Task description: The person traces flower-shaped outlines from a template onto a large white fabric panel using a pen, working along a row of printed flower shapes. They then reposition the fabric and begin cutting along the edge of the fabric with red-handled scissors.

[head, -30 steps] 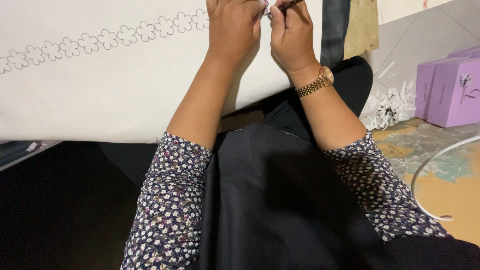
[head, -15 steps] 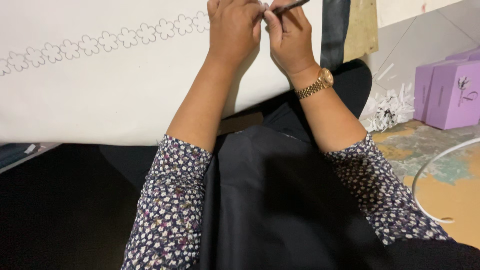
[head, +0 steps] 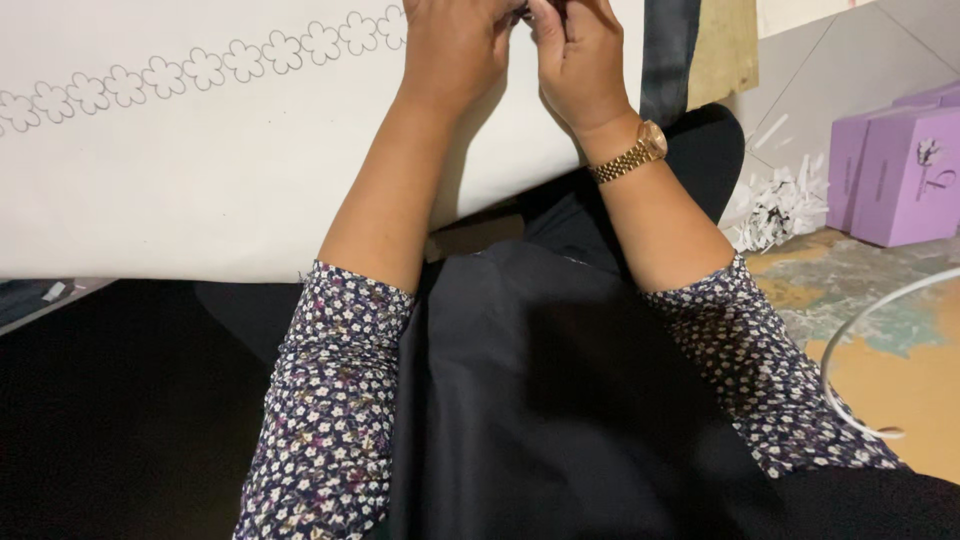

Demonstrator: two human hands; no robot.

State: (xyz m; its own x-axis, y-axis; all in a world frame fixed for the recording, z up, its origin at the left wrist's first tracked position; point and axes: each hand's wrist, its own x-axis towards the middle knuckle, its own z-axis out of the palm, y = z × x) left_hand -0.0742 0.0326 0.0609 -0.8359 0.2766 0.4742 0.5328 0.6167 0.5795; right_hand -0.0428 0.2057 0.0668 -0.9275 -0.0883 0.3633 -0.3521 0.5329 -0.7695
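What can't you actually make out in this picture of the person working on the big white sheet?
- Head view: the fingertips of the left hand and right hand are cut off by the top edge.
- Whatever small dark thing they pinch is mostly hidden between them.
- The flower border on the white sheet disappears under the hands.
- The purple boxes are cut by the right edge.

Matt white sheet (head: 200, 180), paper or cloth; shiny gold metal watch (head: 632, 155); matt floral cloth sleeves (head: 330, 400).
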